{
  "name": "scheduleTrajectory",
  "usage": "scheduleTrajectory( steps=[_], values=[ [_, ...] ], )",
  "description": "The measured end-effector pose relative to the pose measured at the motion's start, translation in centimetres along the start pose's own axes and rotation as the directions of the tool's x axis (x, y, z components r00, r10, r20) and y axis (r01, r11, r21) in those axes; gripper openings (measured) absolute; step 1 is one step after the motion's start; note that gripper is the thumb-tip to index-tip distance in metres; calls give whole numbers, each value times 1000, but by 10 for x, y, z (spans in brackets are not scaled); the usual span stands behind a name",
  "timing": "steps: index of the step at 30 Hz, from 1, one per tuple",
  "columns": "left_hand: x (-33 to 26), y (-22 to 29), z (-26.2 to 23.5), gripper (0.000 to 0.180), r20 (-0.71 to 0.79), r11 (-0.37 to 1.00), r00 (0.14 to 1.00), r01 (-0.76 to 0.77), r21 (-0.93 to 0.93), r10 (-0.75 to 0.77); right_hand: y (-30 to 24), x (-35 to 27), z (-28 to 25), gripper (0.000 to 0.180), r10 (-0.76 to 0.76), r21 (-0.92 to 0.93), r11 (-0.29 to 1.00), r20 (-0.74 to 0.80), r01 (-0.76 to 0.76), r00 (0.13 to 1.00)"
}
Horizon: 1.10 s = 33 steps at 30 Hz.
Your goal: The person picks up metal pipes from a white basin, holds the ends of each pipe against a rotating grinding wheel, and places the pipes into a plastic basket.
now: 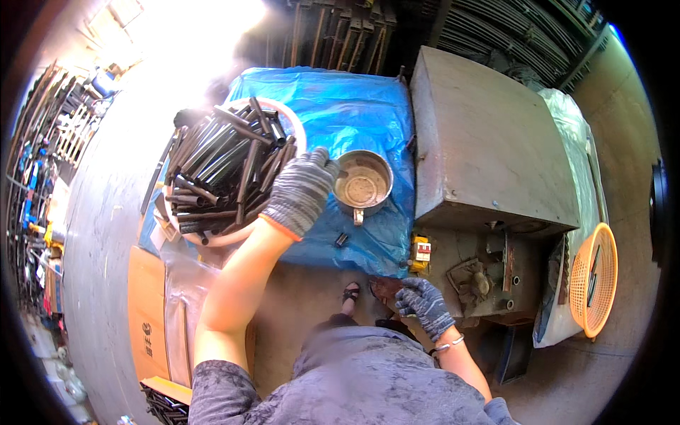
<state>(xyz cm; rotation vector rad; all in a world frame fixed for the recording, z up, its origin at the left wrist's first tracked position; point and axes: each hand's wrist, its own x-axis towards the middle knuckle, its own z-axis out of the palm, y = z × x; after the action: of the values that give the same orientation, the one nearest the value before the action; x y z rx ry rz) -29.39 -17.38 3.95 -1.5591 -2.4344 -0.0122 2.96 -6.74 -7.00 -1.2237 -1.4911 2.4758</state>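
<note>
My left hand (pixel 301 193), in a grey striped glove with an orange cuff, reaches over the blue plastic sheet (pixel 354 113). Its closed fingers meet the left rim of a round metal mug (pixel 365 185), whose handle faces me; the thumb is hidden. The mug stands upright, with a brownish inside. Just left of this hand, a pale round tub (pixel 296 127) is heaped with black tubes (pixel 219 159). A short dark tube piece (pixel 342 239) lies on the sheet near its front edge. My gloved right hand (pixel 423 306) is curled in front of my body; whatever it may hold is hidden.
A large grey metal box (pixel 489 134) stands right of the sheet, above a ledge with metal parts. A breaker switch (pixel 422 251) sits at the sheet's front right corner. An orange basket (pixel 593 280) is far right, a cardboard box (pixel 147 312) at left.
</note>
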Motion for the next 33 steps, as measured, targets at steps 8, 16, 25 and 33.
scheduleTrajectory(
  steps=[8, 16, 25, 33],
  values=[
    [17, 18, 34, 23, 132, 988, 991, 41, -152, -21, 18, -15, 0, 33, -134, -2, 991, -9, 134, 991],
    [-21, 115, -19, 34, -438, 756, 886, -183, -629, -150, -49, -40, -13, 37, -184, 97, 979, 23, 181, 983],
    [-16, 299, 18, 29, -494, 451, 753, -657, -604, 436, -31, -68, -123, 44, -392, 256, 872, -148, 418, 908],
    [36, 439, 71, 48, -24, 422, 946, -167, -891, 324, 6, -66, -271, 29, -617, -605, 751, -501, 265, 607]
  ],
)
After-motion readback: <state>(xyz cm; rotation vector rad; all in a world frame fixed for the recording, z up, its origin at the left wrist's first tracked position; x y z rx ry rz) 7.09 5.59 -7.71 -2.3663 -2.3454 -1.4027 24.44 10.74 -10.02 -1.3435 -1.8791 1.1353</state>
